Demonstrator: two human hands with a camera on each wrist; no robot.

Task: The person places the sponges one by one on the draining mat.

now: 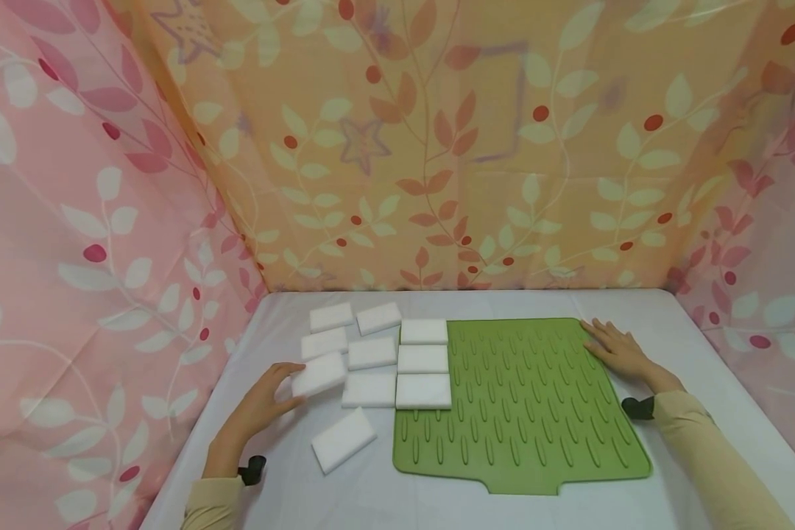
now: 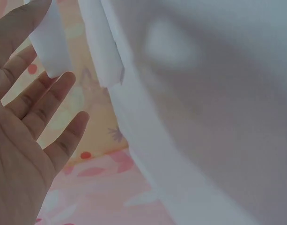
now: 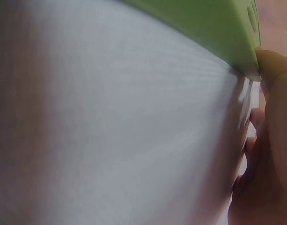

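Observation:
My left hand (image 1: 265, 401) pinches a white sponge (image 1: 319, 374) by its left end, between the thumb and fingers, over other white sponges. The left wrist view shows this held sponge (image 2: 52, 44) between the thumb and fingertips, with the palm facing the camera. On the far right, my right hand (image 1: 623, 353) rests at the upper right edge of a green ridged mat (image 1: 523, 412), fingers extended. The right wrist view has the thumb (image 3: 274, 65) right at the mat's edge (image 3: 218, 33). Three white sponges (image 1: 424, 359) lie in a column along the mat's left side.
Several loose white sponges (image 1: 371, 353) lie left of the mat on the white-covered table (image 1: 344, 500). One tilted sponge (image 1: 344, 440) sits nearer the front. Floral curtains (image 1: 397, 162) enclose the table at the back and sides.

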